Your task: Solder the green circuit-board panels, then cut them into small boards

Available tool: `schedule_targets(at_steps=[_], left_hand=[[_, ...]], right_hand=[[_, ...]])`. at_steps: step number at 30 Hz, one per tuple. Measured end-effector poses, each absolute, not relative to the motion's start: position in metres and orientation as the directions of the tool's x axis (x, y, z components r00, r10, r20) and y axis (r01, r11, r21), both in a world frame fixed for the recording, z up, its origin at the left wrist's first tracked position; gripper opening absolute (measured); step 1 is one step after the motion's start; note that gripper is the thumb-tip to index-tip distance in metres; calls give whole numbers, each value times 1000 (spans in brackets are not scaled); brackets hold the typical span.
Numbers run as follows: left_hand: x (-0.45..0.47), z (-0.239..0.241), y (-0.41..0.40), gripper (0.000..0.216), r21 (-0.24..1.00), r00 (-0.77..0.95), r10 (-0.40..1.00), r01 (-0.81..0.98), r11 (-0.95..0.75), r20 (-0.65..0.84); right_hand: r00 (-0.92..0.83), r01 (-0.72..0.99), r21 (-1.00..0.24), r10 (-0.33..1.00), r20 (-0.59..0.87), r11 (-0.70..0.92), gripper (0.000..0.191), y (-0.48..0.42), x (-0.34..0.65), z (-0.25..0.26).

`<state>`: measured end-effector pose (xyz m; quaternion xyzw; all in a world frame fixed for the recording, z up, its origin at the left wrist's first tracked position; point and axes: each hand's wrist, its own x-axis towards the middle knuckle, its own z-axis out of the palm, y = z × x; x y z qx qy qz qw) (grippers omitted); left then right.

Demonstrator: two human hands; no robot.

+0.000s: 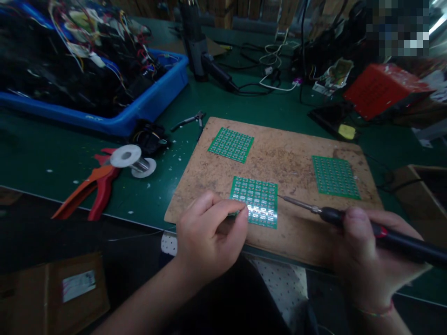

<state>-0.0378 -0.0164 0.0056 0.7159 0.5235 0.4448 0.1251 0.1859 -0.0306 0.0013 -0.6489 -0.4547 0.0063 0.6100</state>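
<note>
My right hand [373, 260] is closed around a soldering iron [335, 217], whose thin tip points left, by the right edge of a green circuit board panel [256, 188]. At that panel's lower left, my left hand [213, 232] pinches thumb and forefinger together on solder wire; the fingers hide most of it. A faint strand of wire [139, 236] runs toward this hand from the left. Rows of small shiny pads cover the panel, which lies flat on a worn brown board [279, 153]. Two more green panels lie there, one at upper left [232, 144], one at right [335, 177].
Left of the board are a solder spool [128, 157], red-handled pliers [101, 186] and small cutters [190, 121]. A blue bin [153, 97] of wired parts stands behind them. At back right sit a red box [387, 90] and a black stand with a yellow sponge [347, 131].
</note>
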Motion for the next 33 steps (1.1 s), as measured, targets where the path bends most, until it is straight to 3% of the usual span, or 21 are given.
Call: schedule_targets(at_steps=[6, 19, 33], left_hand=[[-25, 0, -9, 3, 723, 121, 881, 526, -448, 458], [-25, -6, -4, 14, 685, 187, 889, 578, -444, 419], [-24, -10, -5, 14, 676, 199, 901, 604, -422, 385]], right_hand=[[682, 347, -937, 674, 283, 41, 24, -18, 179, 4], [604, 485, -873, 743, 287, -56, 21, -22, 183, 2], [577, 483, -872, 778, 248, -81, 21, -22, 178, 7]])
